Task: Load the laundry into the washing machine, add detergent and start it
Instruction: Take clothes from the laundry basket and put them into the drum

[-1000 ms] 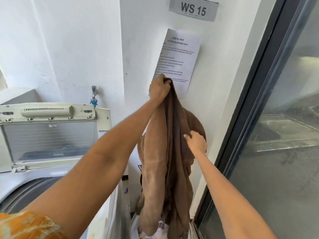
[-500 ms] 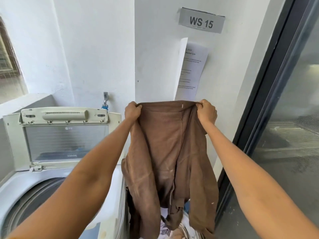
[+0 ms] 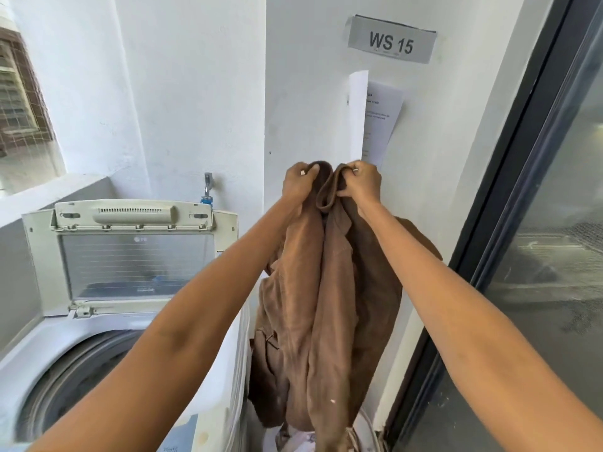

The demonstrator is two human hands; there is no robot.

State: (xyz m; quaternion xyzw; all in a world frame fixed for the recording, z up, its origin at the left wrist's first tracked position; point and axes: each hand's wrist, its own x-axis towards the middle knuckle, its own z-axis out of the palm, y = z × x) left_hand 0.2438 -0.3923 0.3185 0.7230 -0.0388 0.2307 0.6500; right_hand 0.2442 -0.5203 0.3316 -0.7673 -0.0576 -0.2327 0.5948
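Brown fabric hangs at arm's length as a person lifts a garment [image 3: 326, 305], apparently a shirt or light jacket with a collar and a lapel-like fold, clear of the laundry pile [image 3: 306, 440] just visible at the bottom edge of the view. The left hand [image 3: 298, 184] and the right hand [image 3: 360, 182] meet at its top edge, fingers curled tight into bunched cloth, knuckles almost touching, so that the piece folds in half lengthwise and drops in one narrow column rather than a wide sheet. That gathered shape looks chosen to pass easily through a round opening. The garment hangs in front of the white wall, just right of the washing machine [image 3: 228, 370] and not yet over it; its lower hem reaches down towards the pile.

To the left, the top-loading machine stands ready: its lid [image 3: 130, 256] is propped upright against the back, leaving the drum opening [image 3: 81, 380] exposed. How much the drum already holds cannot be told from here. A tap [image 3: 208, 187] sits on the wall behind the machine. Above the hands, a sign reading "WS 15" [image 3: 391, 40] and a printed sheet [image 3: 375, 122], one edge curled away from the wall, mark the workstation. A dark-framed glass door [image 3: 522, 223] fills the right side. No detergent is in sight.
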